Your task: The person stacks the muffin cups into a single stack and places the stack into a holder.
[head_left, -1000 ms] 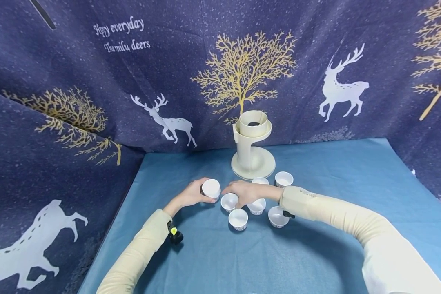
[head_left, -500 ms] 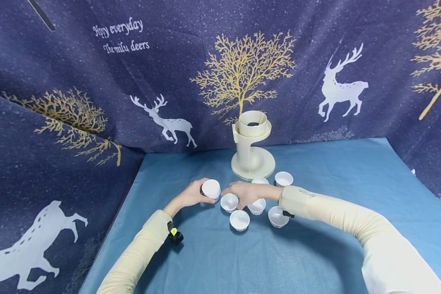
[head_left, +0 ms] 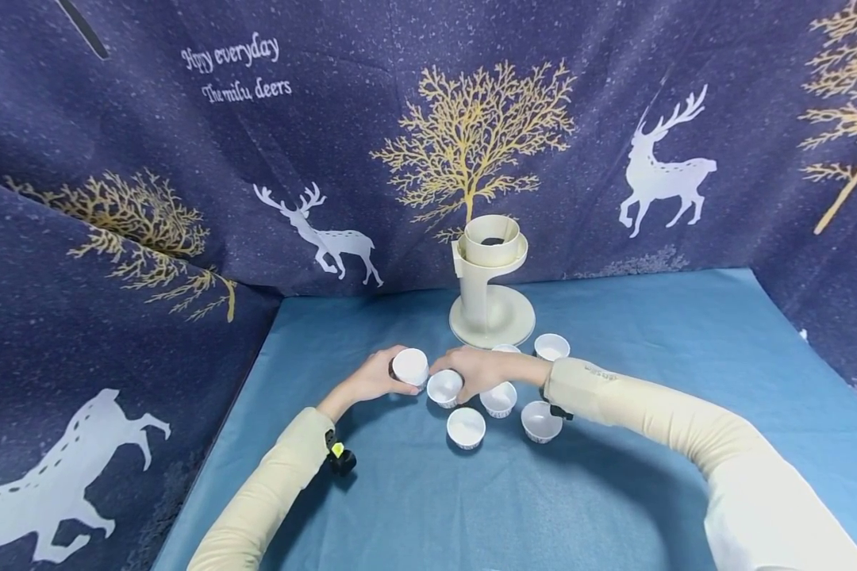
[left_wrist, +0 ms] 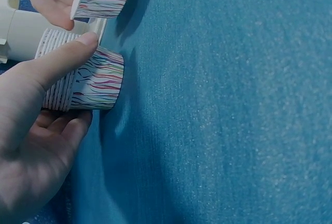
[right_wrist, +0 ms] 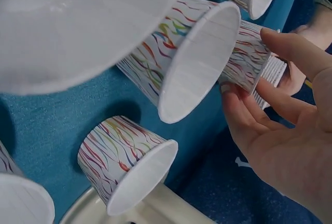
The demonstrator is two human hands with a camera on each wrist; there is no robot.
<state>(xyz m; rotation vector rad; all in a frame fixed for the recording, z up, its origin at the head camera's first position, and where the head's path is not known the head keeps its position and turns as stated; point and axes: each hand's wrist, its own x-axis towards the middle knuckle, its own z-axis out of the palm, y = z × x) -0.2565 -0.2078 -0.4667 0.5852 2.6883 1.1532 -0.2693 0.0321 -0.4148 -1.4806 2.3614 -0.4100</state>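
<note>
A nested stack of paper cups [left_wrist: 99, 81], white with colourful wavy lines, is gripped by my left hand [head_left: 370, 377]; my thumb lies across the layered rims. In the head view this stack [head_left: 410, 365] stands left of centre. Just to its right, my right hand [head_left: 477, 369] pinches a single paper cup [head_left: 444, 389] by its rim and side. The right wrist view shows that held cup [right_wrist: 246, 57] between thumb and fingers of the right hand [right_wrist: 282, 105], close beside the stack.
Several loose paper cups stand mouth up around the right hand, including a front cup [head_left: 466, 428], a right cup [head_left: 540, 421] and a back cup [head_left: 551, 347]. A cream stand with a ring-shaped top [head_left: 491, 309] stands behind them on the blue cloth [head_left: 586, 507].
My right hand has lifted the single cup slightly, drawing it a little toward the stack. The front cup has shifted slightly right. My left hand and its stack have stayed put.
</note>
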